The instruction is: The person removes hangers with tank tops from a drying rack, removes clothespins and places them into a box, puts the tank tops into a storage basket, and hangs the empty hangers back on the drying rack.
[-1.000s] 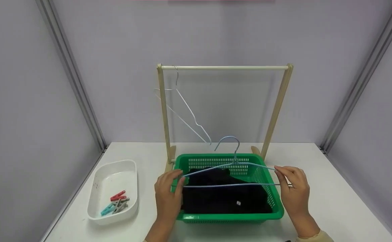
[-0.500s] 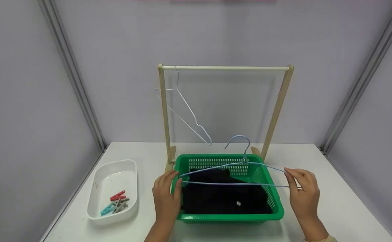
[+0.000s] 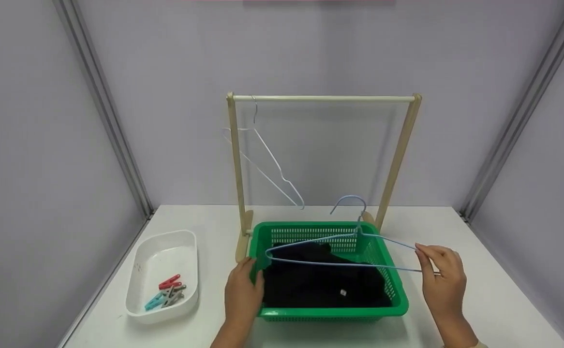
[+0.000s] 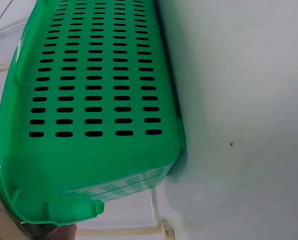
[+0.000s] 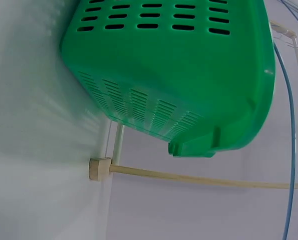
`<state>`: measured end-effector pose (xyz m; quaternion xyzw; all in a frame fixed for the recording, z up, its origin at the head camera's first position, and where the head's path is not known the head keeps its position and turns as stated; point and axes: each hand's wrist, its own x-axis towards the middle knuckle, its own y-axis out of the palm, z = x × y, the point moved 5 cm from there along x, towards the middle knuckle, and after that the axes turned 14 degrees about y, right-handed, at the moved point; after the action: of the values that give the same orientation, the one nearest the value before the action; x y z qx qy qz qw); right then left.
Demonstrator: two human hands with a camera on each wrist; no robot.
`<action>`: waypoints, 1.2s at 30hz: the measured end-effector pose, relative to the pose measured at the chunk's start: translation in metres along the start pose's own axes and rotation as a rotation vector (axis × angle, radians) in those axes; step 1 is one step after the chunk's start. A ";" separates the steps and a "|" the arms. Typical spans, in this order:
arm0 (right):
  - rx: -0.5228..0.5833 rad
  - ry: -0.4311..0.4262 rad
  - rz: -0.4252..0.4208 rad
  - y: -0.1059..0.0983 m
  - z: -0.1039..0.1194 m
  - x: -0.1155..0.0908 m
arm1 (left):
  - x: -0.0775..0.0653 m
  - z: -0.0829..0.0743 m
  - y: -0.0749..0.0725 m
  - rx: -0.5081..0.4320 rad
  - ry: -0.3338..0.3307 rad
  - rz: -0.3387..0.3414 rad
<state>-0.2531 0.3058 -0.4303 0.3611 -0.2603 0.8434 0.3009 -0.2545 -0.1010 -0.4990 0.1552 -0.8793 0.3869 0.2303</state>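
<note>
A blue wire hanger [image 3: 337, 264] spans above the green basket [image 3: 333, 312], its hook pointing up and its left end free. My right hand [image 3: 445, 280] pinches the hanger's right end between thumb and fingers, to the right of the basket. At the basket's left side is my left hand [image 3: 244, 290], apart from the hanger, its thumb and fingers spread. The left wrist view has part of this hand [image 4: 1, 215] beside the rim; whether it touches the rim is unclear. A folded black garment [image 3: 320, 285] with a small white mark lies in the basket.
Behind the basket stands a wooden rack [image 3: 323, 98], with a white hanger [image 3: 274, 162] hooked on its bar at the left. To the left, a white tray [image 3: 139, 270] holds red, blue and grey clothespins [image 3: 170, 290]. Grey panels enclose the white table [image 3: 480, 270].
My left hand has let go of the hanger's left end and dropped slightly to the basket's left side. The right hand has moved the hanger to the right.
</note>
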 end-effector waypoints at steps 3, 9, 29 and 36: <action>-0.004 -0.007 -0.002 -0.001 0.000 0.000 | 0.000 0.001 0.001 -0.011 -0.027 0.036; -0.011 -0.007 -0.015 -0.003 -0.004 0.000 | 0.002 0.002 0.002 -0.017 -0.086 0.061; -0.053 -0.114 -0.044 -0.016 -0.008 0.036 | 0.001 -0.005 0.003 0.079 -0.014 0.047; -0.051 -0.152 -0.033 -0.015 0.000 0.058 | 0.000 -0.006 0.003 0.095 0.007 0.031</action>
<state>-0.2747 0.3344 -0.3823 0.4207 -0.2976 0.8015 0.3033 -0.2541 -0.0943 -0.4971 0.1509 -0.8613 0.4324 0.2199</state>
